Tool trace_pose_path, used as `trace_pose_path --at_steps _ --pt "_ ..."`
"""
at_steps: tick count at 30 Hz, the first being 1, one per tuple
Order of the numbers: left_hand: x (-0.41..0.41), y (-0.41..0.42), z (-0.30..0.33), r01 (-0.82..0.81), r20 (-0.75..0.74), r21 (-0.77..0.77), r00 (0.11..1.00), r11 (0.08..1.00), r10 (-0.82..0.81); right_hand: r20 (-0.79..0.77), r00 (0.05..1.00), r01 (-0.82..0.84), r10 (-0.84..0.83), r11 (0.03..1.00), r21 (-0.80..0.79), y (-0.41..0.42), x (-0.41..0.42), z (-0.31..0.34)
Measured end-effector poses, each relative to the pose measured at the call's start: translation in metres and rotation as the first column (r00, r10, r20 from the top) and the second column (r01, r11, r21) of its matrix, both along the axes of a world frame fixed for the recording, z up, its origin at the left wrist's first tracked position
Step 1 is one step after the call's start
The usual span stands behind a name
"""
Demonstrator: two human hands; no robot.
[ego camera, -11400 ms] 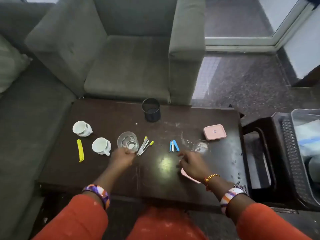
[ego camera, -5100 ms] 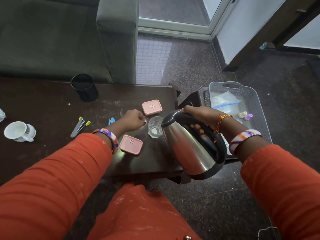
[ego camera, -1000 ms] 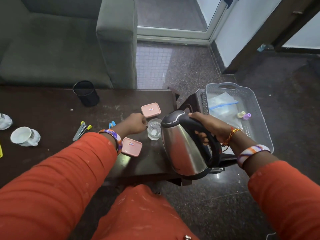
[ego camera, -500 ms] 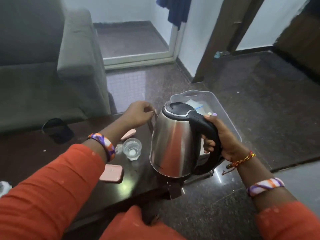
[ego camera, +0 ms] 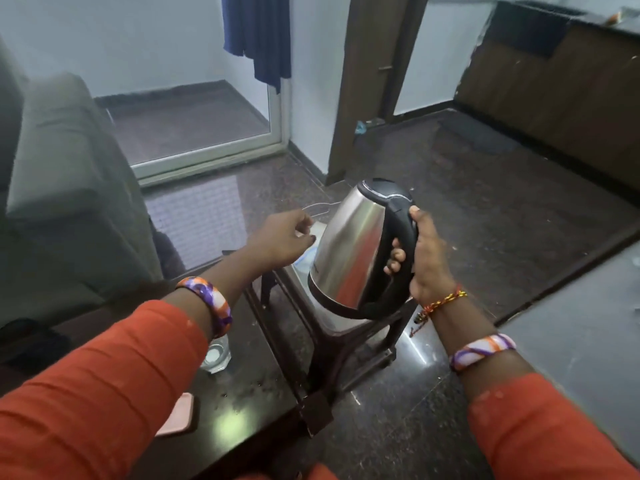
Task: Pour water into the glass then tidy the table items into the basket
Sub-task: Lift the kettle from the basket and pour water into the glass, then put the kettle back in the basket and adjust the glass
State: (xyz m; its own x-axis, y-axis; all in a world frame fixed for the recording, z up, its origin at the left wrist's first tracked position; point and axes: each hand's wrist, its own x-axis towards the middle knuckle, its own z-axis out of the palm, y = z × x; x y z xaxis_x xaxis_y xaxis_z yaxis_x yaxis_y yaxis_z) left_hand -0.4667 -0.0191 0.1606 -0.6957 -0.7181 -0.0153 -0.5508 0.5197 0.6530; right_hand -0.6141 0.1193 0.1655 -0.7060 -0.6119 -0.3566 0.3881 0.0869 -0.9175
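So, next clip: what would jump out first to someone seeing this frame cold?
The shiny steel kettle at centre frame, held upright in the air by its black handle in the right hand, above the basket beside the table. Next, the left hand reaching forward just left of the kettle, its grip loosely curled on nothing visible. Low down, the glass stands on the dark table, partly hidden behind the orange sleeve.

Kettle (ego camera: 353, 251) blocks basket (ego camera: 320, 207); glass (ego camera: 216, 356) under sleeve.
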Motion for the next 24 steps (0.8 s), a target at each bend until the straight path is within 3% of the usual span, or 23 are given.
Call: trace_pose_path --at_steps 7,13,17,19,24 --pt "-0.011 0.001 -0.011 0.137 0.188 -0.016 0.973 0.99 -0.132 -0.048 0.961 0.276 -0.273 0.957 0.094 -0.035 -0.008 -0.038" --pt "0.0 -0.004 -0.034 0.108 0.243 0.029 0.964 0.994 -0.111 -0.232 0.928 0.348 -0.29 0.897 0.272 -0.059 0.006 -0.084" --pt "0.017 -0.006 -0.049 0.06 0.265 0.057 0.961 0.997 -0.074 -0.305 0.903 0.385 -0.303 0.885 0.261 -0.069 0.019 -0.104" --pt "0.026 -0.006 -0.057 0.028 0.283 0.084 0.958 0.996 -0.05 -0.301 0.906 0.37 -0.297 0.901 0.227 -0.073 0.026 -0.106" --pt "0.051 -0.002 -0.072 -0.038 0.327 0.154 0.945 0.987 -0.015 -0.124 0.962 0.261 -0.242 0.95 0.171 -0.077 0.062 -0.113"
